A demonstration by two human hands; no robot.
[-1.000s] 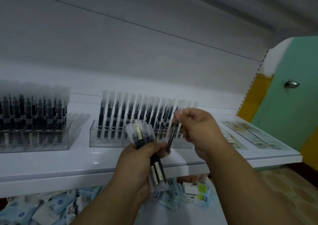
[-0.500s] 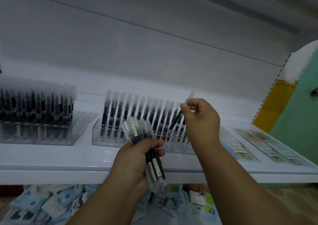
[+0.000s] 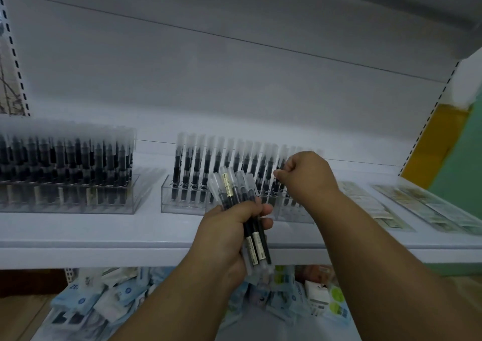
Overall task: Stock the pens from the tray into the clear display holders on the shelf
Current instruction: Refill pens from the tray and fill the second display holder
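Fingers [image 3: 280, 175]: right hand [image 3: 307, 176] lowered pen [image 3: 278, 178] into holder [image 3: 234, 207] | left hand [image 3: 234, 233] grips bundle [image 3: 250, 210]

Dim white shelving [image 3: 104, 246], green-yellow wall [image 3: 453, 142]

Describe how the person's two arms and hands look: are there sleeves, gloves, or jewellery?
Both forearms are bare as far as the frame shows; no sleeve is visible. The left hand and the right hand wear no gloves. No ring, watch or bracelet shows on the visible sides.

Pens [image 3: 224, 168] in holder [image 3: 182, 205] on shelf [image 3: 104, 233]
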